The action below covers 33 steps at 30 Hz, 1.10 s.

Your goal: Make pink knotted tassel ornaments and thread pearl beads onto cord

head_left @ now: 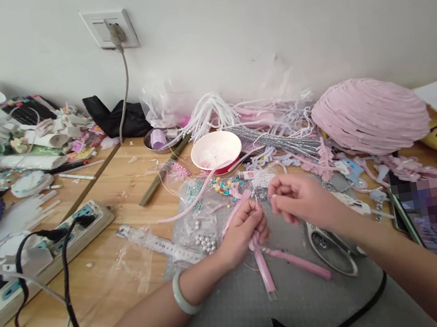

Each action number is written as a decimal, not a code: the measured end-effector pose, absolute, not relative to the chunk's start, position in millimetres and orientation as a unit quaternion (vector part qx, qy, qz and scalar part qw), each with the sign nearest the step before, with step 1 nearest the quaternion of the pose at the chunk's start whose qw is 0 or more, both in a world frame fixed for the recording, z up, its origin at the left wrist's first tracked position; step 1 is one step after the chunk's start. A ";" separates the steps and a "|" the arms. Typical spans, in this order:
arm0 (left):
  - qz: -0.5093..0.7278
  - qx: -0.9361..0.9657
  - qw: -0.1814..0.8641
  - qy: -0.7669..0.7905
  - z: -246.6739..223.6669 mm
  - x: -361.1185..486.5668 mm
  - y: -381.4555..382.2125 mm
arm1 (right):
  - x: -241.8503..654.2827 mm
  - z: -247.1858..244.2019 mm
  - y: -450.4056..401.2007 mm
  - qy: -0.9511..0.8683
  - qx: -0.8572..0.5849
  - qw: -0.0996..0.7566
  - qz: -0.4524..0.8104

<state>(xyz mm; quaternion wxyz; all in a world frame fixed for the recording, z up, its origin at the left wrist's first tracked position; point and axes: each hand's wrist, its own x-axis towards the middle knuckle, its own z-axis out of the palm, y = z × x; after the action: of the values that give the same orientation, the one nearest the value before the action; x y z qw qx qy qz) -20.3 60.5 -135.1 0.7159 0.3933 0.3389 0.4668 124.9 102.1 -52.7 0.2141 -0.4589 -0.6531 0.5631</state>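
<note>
My left hand, with a pale bangle at its wrist, has its fingers wrapped round a pink ribbon piece that hangs down over the grey mat. Just right of it, my right hand is raised with its fingers curled in a pinch; whatever is between them is too small to make out. A rolled pink strip lies on the mat to the right of the held piece. Scissors rest below my right forearm.
Behind the hands stands a white bowl, with bead bags around it. A ruler and power strip lie left. A large pink bundle and a phone are at the right.
</note>
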 end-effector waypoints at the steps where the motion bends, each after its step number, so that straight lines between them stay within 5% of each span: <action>1: 0.463 0.385 0.722 0.341 -132.7 -19.1 58.7 | 135.4 -59.1 94.8 -0.635 -0.479 0.225 0.563; 9: 0.386 0.403 0.732 0.391 -113.5 -15.9 49.6 | 161.0 -105.5 61.6 -0.536 -0.513 0.260 0.618; 33: 0.248 0.533 0.681 0.437 -104.9 -5.5 58.3 | 155.7 -123.2 55.2 -0.434 -0.532 0.365 0.629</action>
<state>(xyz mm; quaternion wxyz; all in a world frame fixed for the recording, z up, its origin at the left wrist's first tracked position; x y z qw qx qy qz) -5.5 58.3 -104.9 0.6810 0.5330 0.4368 0.2477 155.7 55.2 -123.2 0.3646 -0.5315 -0.4343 0.6292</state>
